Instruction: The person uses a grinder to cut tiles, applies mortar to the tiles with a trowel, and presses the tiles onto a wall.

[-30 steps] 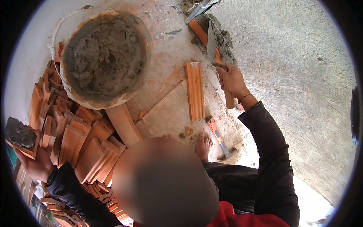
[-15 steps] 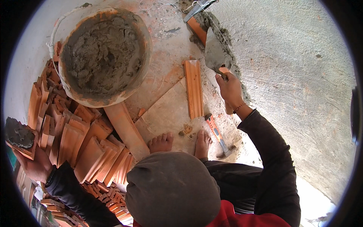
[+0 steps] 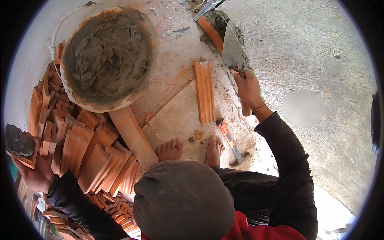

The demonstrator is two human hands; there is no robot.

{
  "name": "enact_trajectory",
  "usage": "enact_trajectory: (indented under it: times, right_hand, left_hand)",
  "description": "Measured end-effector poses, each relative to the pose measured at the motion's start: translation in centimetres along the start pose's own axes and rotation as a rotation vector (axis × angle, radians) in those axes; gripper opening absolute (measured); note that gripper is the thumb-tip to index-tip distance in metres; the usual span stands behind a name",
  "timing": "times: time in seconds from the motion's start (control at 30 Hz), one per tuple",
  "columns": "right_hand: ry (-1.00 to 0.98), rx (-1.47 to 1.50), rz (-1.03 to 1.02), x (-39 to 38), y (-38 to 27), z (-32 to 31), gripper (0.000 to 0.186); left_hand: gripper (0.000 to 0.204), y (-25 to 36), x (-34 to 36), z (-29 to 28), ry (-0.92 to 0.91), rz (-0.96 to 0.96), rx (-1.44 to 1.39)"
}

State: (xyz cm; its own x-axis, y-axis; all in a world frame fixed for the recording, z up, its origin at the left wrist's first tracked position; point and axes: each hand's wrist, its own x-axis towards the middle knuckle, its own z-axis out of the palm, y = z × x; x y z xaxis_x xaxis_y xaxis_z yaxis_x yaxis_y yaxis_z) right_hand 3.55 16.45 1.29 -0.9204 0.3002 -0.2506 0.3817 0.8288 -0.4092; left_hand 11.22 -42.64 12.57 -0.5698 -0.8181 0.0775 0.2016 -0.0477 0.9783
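At the far left, my left hand (image 3: 37, 175) is closed on a terracotta tile (image 3: 31, 160) whose top carries a lump of grey mortar (image 3: 20, 141). My right hand (image 3: 249, 90) grips the handle of a trowel (image 3: 233, 50). The trowel's grey blade lies against the mortar along the foot of the wall, beside a terracotta tile (image 3: 211, 33) set there. A grooved terracotta tile (image 3: 205, 93) lies loose on the floor to the left of my right hand. Close by is a hammer (image 3: 228, 138) with an orange and grey handle.
A large bucket (image 3: 138, 98) of wet mortar stands at the upper left, its rope handle against the wall. Stacked terracotta tiles (image 3: 74, 150) fill the left side. One long tile (image 3: 134, 138) reaches toward my feet. White string (image 3: 176, 8) lies at the top; a rough grey wall (image 3: 312, 72) rises on the right.
My right hand and the trowel have shifted slightly right and the blade has turned, showing more of the set tile. My left hand with its tile has stayed nearly still.
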Motion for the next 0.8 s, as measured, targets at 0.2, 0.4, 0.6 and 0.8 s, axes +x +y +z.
enact_trajectory:
  times: [0.2, 0.4, 0.6, 0.8]
  right_hand:
    - [0.025, -0.218, -0.106, -1.1, -0.5, -0.8, 0.033]
    - [-0.029, -0.305, -0.242, -3.4, 0.5, -1.9, 0.027]
    - [-0.386, -0.185, -0.424, -6.5, -5.1, -7.1, 0.018]
    - [-0.754, 0.062, -0.059, -0.7, -6.6, -10.9, 0.016]
  left_hand:
    - [0.049, 0.0, -0.1, 0.1, 0.026, 0.008, 0.032]
    - [0.05, 0.0, -0.1, 0.4, 0.046, -0.045, 0.005]
    - [0.046, 0.7, -2.2, 3.2, 0.169, 0.0, 0.085]
    - [0.043, 0.2, -0.6, 0.8, 0.108, 0.016, 0.05]
